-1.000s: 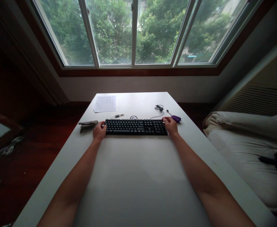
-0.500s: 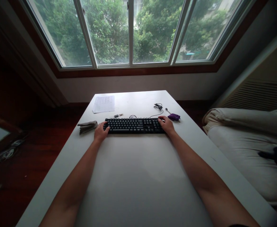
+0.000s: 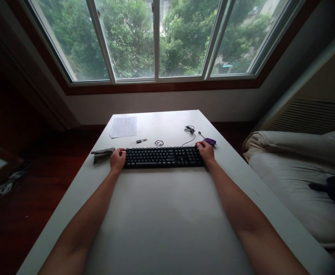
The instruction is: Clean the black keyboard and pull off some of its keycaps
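Left hand (image 3: 117,159) gripping keyboard (image 3: 163,157) left end, right hand (image 3: 205,151) gripping right end, white table (image 3: 161,214)

Arms outstretched, left hand (image 3: 118,159) and right hand (image 3: 205,151) curled closed.

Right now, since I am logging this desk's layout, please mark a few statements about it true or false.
The left hand and right hand grip the ends of the black rectangular keyboard. True.
The folded grey cloth lies right of the keyboard. False: it lies left, beside the left hand.
A white paper sheet lies on the white table's far left part. True.
The small purple object sits on the paper. False: it lies just beyond the right hand.
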Demonstrator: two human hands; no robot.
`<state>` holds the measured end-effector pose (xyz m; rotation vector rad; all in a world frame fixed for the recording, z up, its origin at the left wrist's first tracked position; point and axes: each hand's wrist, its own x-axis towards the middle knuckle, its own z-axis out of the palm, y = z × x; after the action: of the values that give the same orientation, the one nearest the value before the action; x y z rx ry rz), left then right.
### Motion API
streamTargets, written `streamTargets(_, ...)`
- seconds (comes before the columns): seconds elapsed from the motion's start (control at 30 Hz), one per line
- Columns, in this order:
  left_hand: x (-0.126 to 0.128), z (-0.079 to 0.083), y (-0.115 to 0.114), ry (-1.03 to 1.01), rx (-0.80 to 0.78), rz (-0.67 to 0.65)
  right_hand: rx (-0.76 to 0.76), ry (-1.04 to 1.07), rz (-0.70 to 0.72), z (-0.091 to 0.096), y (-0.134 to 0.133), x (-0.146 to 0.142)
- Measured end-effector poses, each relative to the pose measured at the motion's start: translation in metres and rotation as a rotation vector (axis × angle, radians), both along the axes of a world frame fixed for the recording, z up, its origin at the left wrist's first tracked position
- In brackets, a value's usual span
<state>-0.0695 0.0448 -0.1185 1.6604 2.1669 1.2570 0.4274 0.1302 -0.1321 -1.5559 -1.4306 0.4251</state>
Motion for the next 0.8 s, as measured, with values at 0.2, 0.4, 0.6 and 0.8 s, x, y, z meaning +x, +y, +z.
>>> streamTargets(0.2,0.01,0.017,0.027,0.102,0.009,-0.042,-0.041,-0.109,0.172,0.001,-0.002,0.0)
streamTargets(0.4,0.019,0.03,0.07,0.225,-0.08,-0.254,-0.055,-0.157,0.163,0.003,-0.004,-0.004)
streamTargets(0.6,0.021,0.024,0.114,0.4,-0.264,-0.337,-0.034,-0.108,0.124,0.006,-0.009,-0.003)
streamTargets(0.8,0.02,0.013,0.124,0.417,-0.337,-0.36,-0.026,-0.08,0.135,0.008,-0.01,-0.002)
